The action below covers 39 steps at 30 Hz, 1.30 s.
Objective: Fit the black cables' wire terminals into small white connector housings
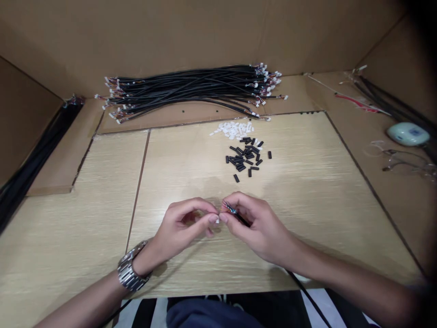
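Close together over the front middle of the table, my two hands meet fingertip to fingertip. My left hand (191,223) pinches a small white connector (217,220) between thumb and forefinger. In my right hand (256,223) is the end of a black cable (243,219), its thin coloured wires fanning out toward the left fingertips. The cable runs back under the right wrist and off the table's front edge. Whether a wire sits inside the connector is hidden by my fingers. Beyond the hands lie a pile of short black sleeves (244,157) and a heap of white connectors (235,130).
A large bundle of black cables (184,86) with white-plugged ends lies along the back cardboard wall. More black cables (41,150) lean at the left. On the right cardboard strip are a pale green rounded object (408,133), eyeglasses (408,159) and further cables (392,98).
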Tool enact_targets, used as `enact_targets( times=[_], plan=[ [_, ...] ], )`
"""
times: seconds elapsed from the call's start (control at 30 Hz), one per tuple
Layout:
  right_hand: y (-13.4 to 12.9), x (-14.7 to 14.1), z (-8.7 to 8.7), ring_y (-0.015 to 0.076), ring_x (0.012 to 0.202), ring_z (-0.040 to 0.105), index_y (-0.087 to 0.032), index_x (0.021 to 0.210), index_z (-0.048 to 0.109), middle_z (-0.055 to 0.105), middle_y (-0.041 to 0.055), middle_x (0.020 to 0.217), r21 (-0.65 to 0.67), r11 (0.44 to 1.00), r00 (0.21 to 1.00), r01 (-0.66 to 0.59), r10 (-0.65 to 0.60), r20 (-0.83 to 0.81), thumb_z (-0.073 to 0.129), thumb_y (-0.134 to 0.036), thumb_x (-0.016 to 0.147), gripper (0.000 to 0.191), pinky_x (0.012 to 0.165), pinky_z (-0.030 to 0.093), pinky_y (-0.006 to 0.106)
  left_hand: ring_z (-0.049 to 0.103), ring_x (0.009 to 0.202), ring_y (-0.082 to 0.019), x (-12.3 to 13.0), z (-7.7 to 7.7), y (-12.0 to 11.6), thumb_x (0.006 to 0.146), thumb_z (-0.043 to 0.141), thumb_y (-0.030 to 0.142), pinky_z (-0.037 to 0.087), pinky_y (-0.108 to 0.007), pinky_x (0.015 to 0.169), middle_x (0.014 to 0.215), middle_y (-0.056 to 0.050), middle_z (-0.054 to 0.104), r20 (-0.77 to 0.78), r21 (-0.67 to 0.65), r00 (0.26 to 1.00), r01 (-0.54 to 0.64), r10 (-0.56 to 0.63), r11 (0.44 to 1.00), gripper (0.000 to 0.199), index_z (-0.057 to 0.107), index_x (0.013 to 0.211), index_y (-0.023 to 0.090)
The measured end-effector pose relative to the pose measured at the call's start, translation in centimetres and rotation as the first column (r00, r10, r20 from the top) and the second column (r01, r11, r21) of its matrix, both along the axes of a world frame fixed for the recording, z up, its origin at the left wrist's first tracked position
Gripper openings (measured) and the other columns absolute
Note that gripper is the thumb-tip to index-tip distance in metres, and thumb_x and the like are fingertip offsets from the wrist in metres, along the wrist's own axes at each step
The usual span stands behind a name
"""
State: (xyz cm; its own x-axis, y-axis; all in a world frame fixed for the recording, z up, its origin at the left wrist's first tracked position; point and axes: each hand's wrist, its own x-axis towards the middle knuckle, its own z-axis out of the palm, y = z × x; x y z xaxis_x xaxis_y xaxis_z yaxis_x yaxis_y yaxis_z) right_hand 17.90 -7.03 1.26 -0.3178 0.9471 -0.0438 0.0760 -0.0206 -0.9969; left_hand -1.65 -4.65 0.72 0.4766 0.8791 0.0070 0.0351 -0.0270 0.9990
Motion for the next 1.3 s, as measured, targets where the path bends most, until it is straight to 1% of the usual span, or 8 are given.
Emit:
enact_targets(
  times=[0.13, 0.23, 0.33, 0.43, 0.57, 0.8, 1.1, 1.3],
  plan=[
    [-0.1, 0.1, 0.2, 0.0122, 0.067, 0.051, -0.021, 0.089, 0.057, 0.056, -0.0021, 0.076, 0.032, 0.999, 0.999, 0.010, -0.012, 0.047, 0.057, -0.026, 0.094, 0.007, 0.060, 0.040, 0.025, 0.070, 0.057, -0.012, 0.0, 0.0, 0.0, 0.085, 0.072, 0.020, 0.063, -0.020, 0.054, 0.084, -0.006, 0.072, 0.023, -0.039, 1.000, -0.021, 0.022, 0.999, 0.007, 0.070, 0.090, 0.015],
    [-0.3, 0.2, 0.2, 0.0119, 0.064, 0.051, -0.021, 0.090, 0.057, 0.056, -0.0023, 0.075, 0.086, 0.996, 0.997, 0.031, -0.037, 0.065, 0.058, -0.024, 0.093, 0.004, 0.058, 0.039, 0.025, 0.071, 0.065, -0.014, -0.3, 0.0, 0.2, 0.086, 0.072, 0.024, 0.064, -0.022, 0.055, 0.087, -0.007, 0.073, 0.072, -0.192, 0.997, 0.052, -0.039, 0.980, 0.015, 0.069, 0.099, 0.016],
    [-0.5, 0.3, 0.2, 0.0117, 0.064, 0.051, -0.022, 0.091, 0.056, 0.056, -0.0023, 0.076, 0.094, 0.995, 0.996, 0.026, -0.035, 0.086, 0.059, -0.024, 0.093, 0.004, 0.057, 0.039, 0.025, 0.072, 0.067, -0.016, -0.5, 0.2, 0.4, 0.092, 0.065, 0.026, 0.064, -0.023, 0.055, 0.080, -0.007, 0.073, 0.137, -0.364, 0.978, 0.200, -0.160, 0.910, 0.012, 0.070, 0.094, 0.016],
    [-0.7, 0.3, 0.2, 0.0117, 0.066, 0.052, -0.022, 0.091, 0.054, 0.056, -0.0022, 0.077, 0.103, 0.995, 0.994, 0.002, -0.014, 0.113, 0.058, -0.025, 0.094, 0.006, 0.059, 0.040, 0.026, 0.073, 0.067, -0.016, -0.4, 0.7, 0.6, 0.089, 0.068, 0.025, 0.064, -0.023, 0.054, 0.077, -0.006, 0.073, 0.199, -0.456, 0.960, 0.269, -0.198, 0.848, 0.009, 0.070, 0.089, 0.016],
    [-0.7, 0.4, 0.4, 0.0122, 0.068, 0.054, -0.022, 0.091, 0.053, 0.058, -0.0020, 0.078, 0.130, 0.991, 0.993, -0.041, 0.026, 0.114, 0.056, -0.023, 0.096, 0.006, 0.063, 0.041, 0.028, 0.073, 0.070, -0.016, -0.2, 0.9, 0.5, 0.089, 0.069, 0.026, 0.065, -0.023, 0.055, 0.078, -0.006, 0.072, 0.201, -0.501, 0.954, 0.296, -0.223, 0.813, 0.010, 0.070, 0.086, 0.016],
    [-0.7, 0.9, 1.0, 0.0116, 0.072, 0.054, -0.022, 0.096, 0.052, 0.058, -0.0016, 0.084, 0.218, 0.972, 0.989, -0.086, 0.056, 0.137, 0.057, -0.016, 0.093, 0.009, 0.064, 0.041, 0.027, 0.070, 0.058, -0.013, -0.5, 0.3, 0.2, 0.087, 0.072, 0.025, 0.062, -0.020, 0.050, 0.072, -0.004, 0.072, 0.354, -0.605, 0.927, 0.330, -0.127, 0.724, 0.010, 0.070, 0.082, 0.016],
    [-0.7, 0.9, 0.7, 0.0098, 0.073, 0.053, -0.021, 0.095, 0.052, 0.056, -0.0024, 0.085, 0.322, 0.943, 0.984, -0.083, 0.026, 0.177, 0.058, -0.012, 0.090, 0.012, 0.066, 0.041, 0.024, 0.069, 0.060, -0.011, -0.5, -0.1, 0.2, 0.088, 0.071, 0.020, 0.062, -0.019, 0.053, 0.072, -0.004, 0.072, 0.424, -0.632, 0.901, 0.369, -0.095, 0.682, 0.009, 0.070, 0.084, 0.012],
    [-0.7, 1.1, 0.7, 0.0076, 0.074, 0.052, -0.019, 0.097, 0.052, 0.055, -0.0025, 0.087, 0.364, 0.926, 0.981, -0.096, 0.025, 0.194, 0.058, -0.013, 0.092, 0.011, 0.065, 0.040, 0.021, 0.068, 0.060, -0.010, -0.4, -0.1, 0.3, 0.090, 0.069, 0.023, 0.062, -0.019, 0.054, 0.070, -0.004, 0.071, 0.441, -0.617, 0.890, 0.392, -0.113, 0.683, 0.012, 0.071, 0.086, 0.012]
  ],
)
